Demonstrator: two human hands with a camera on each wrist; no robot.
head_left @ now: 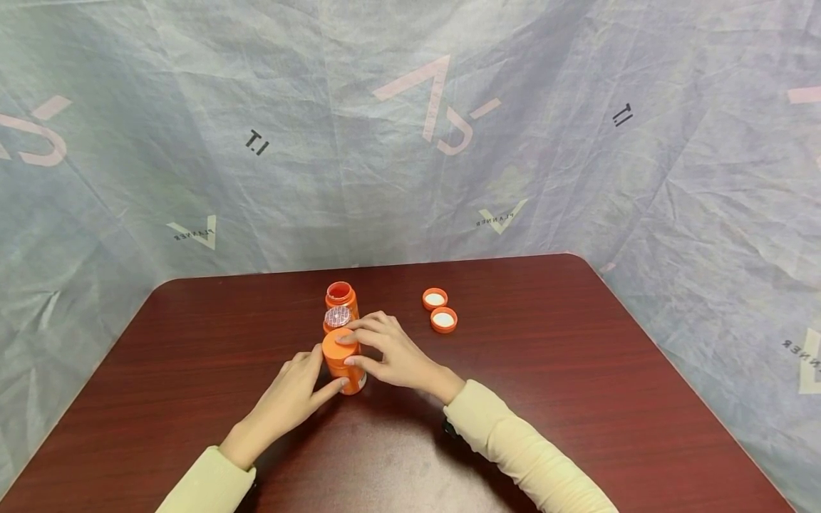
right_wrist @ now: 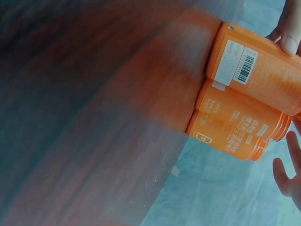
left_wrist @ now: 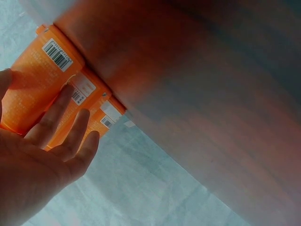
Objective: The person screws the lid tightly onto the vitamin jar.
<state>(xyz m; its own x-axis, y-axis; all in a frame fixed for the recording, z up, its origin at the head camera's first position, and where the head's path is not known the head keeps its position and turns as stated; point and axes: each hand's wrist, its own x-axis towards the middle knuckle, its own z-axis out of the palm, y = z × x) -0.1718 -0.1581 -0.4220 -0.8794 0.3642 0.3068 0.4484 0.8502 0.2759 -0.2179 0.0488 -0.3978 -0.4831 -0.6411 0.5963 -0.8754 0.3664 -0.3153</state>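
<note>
Three orange bottles stand upright in a row on the table. The nearest bottle (head_left: 337,371) wears an orange lid (head_left: 336,350). My left hand (head_left: 288,395) holds this bottle from the left, thumb on its near side. My right hand (head_left: 399,358) grips the lid, with fingertips on its top and the thumb at its side. Behind it, the middle bottle (right_wrist: 235,109) has no lid and shows a printed foil seal (head_left: 338,316) over its mouth. The farthest bottle (head_left: 340,291) has an uncovered mouth. Barcode labels face the left wrist view on the nearest bottle (left_wrist: 40,70).
Two orange lids lie with their white insides up, the farther lid (head_left: 435,299) touching or nearly touching the nearer lid (head_left: 444,320), right of the bottles. The dark red wooden table (head_left: 545,370) ends at a grey printed cloth (head_left: 410,178) behind.
</note>
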